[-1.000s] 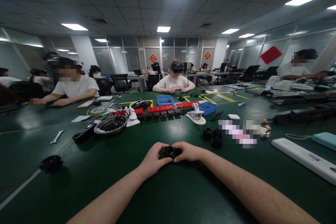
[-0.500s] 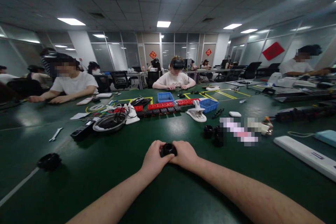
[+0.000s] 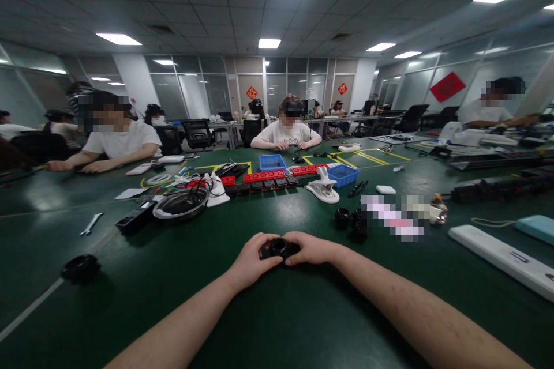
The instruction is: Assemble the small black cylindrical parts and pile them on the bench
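A black round part with a ring-shaped opening on top [image 3: 278, 247] sits between my hands, low over the green table; its exact kind cannot be made out. My left hand [image 3: 251, 260] is closed on its left side, with the thumb along the near edge. From the right, my right hand [image 3: 312, 248] grips the same part, fingers curled round its far side. Similar black parts [image 3: 343, 217] stand together to the right of my hands. Another black part [image 3: 81, 268] lies alone at the left.
A wrench [image 3: 92, 223], a metal bowl [image 3: 180, 204] and a black box [image 3: 136, 216] lie at left. Red and black power strips [image 3: 265, 176], blue trays [image 3: 272, 162] and a white clamp stand [image 3: 324, 187] are ahead. A white strip [image 3: 502, 259] lies right. Co-workers sit around.
My fingers have spread slightly apart around the black part, showing more of its sides. My right thumb has shifted right, away from the left one. The view has tilted slightly.
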The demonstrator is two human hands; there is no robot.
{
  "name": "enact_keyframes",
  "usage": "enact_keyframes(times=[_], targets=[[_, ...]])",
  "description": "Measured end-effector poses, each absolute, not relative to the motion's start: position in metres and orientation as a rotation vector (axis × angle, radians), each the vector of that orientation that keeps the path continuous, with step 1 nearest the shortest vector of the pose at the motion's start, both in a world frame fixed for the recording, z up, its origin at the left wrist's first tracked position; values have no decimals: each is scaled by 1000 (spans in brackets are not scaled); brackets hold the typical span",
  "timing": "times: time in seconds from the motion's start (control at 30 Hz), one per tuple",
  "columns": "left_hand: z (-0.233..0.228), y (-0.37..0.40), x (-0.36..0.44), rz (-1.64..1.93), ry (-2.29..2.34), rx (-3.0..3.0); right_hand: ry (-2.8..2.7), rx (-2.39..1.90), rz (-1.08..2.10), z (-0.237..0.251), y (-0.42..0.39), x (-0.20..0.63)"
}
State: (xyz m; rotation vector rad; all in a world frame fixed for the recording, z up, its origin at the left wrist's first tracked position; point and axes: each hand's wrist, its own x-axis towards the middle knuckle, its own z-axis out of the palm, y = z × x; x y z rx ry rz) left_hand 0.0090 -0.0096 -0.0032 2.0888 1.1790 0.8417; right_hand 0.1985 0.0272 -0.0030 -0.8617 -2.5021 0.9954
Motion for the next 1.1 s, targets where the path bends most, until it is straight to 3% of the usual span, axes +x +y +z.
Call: enact_keyframes(times=[0.43, 0.9, 1.1], targets=[[-7, -11, 14, 881, 1255, 2029, -2334, -1055, 1083, -8, 24, 195], [-12, -15, 23, 990, 1500, 1999, -2378, -1514, 166, -12, 1, 171], [-7, -11, 14, 883, 1245, 2102, -2506, -1060, 545, -3, 14, 187]])
